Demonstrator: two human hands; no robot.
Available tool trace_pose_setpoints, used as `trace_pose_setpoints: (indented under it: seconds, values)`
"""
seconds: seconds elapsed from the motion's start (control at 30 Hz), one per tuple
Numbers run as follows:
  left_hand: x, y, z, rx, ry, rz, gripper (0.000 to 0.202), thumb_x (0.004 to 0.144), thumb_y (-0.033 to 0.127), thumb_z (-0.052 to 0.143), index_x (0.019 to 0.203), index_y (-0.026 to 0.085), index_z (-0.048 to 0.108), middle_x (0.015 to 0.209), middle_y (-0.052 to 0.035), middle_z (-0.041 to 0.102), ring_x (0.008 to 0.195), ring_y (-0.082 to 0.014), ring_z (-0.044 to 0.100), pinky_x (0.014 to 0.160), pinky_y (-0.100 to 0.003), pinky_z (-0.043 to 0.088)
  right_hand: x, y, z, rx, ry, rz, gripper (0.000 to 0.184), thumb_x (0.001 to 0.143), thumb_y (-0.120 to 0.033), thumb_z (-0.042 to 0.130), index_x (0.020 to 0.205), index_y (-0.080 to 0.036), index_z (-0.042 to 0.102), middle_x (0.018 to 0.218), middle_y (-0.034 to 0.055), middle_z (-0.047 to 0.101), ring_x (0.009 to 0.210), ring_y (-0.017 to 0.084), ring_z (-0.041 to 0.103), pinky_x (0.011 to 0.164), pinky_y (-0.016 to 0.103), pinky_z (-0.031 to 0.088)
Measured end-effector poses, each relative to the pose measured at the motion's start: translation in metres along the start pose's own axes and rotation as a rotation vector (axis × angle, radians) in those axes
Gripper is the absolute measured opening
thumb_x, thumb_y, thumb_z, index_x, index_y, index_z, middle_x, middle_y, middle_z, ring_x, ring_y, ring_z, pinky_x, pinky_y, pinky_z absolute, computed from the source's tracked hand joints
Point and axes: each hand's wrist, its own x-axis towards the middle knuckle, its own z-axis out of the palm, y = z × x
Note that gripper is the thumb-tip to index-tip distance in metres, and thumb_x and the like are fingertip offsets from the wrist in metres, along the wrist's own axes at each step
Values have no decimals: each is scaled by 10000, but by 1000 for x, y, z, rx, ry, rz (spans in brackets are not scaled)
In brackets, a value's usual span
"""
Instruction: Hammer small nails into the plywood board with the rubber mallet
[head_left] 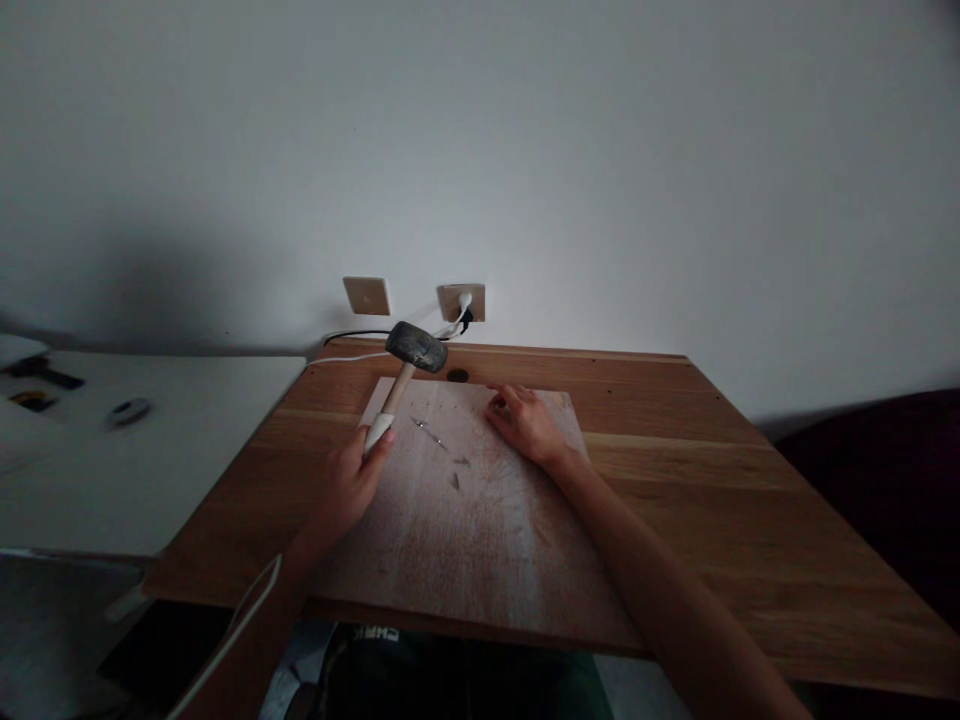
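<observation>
My left hand (356,475) is closed around the pale grip of a rubber mallet (417,346). Its dark head is raised above the far left corner of a worn, whitish board (480,540). Near that board's far edge rests my right hand (525,425), fingers bent, thumb and forefinger apart, with nothing visible between them. Between the two hands lies a thin metal tool (430,433) resembling a craft knife. Closer to me are two small pointed pieces (456,481), too small to name. A few tiny dots mark the board's far part.
The board lies on a wooden table (675,500) against a white wall. Behind it are a wall socket (461,302) with plugs and cords, and a blank plate (367,296). On the left, a white table (187,440) bears a computer mouse-like object (130,412) and dark tools.
</observation>
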Motion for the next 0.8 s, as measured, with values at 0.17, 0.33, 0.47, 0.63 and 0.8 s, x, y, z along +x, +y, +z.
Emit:
trace_pose_setpoints:
  seconds: [0.17, 0.33, 0.47, 0.63, 0.8]
  values:
    - [-1, 4, -1, -19, -26, -6, 397, 885, 590, 409, 710, 245, 498, 559, 29, 523, 548, -177, 550, 566, -287, 383, 0, 2, 3, -8, 0, 15, 411, 915, -134, 580, 1315, -220, 542, 1019, 56, 759, 1004, 226, 687, 952, 373, 495]
    - [0, 2, 0, -18, -23, -1, 400, 885, 595, 413, 713, 244, 498, 559, 31, 513, 553, -179, 556, 565, -285, 377, 1, 4, 4, -6, -6, 43, 406, 918, -131, 600, 1305, -227, 525, 1015, 44, 763, 995, 215, 686, 940, 363, 491]
    - [0, 3, 0, -16, -39, 5, 385, 891, 578, 415, 727, 242, 502, 559, 31, 529, 555, -178, 566, 569, -283, 387, 2, 2, 2, 6, 0, 59, 394, 909, -127, 623, 1281, -225, 541, 993, 43, 762, 984, 213, 688, 940, 357, 488]
    - [0, 5, 0, -1, -37, 3, 372, 888, 568, 420, 729, 241, 501, 562, 28, 540, 567, -184, 582, 575, -284, 397, 1, 1, 0, 30, 31, 52, 353, 899, -145, 647, 1242, -192, 578, 1030, 67, 748, 1025, 227, 671, 953, 364, 486]
    - [-1, 5, -1, 11, -64, -6, 344, 905, 533, 432, 772, 233, 537, 614, 12, 604, 635, -197, 628, 607, -287, 426, 0, 3, 0, 64, 19, 68, 397, 891, -132, 629, 1274, -213, 564, 1037, 51, 744, 996, 212, 679, 945, 364, 490]
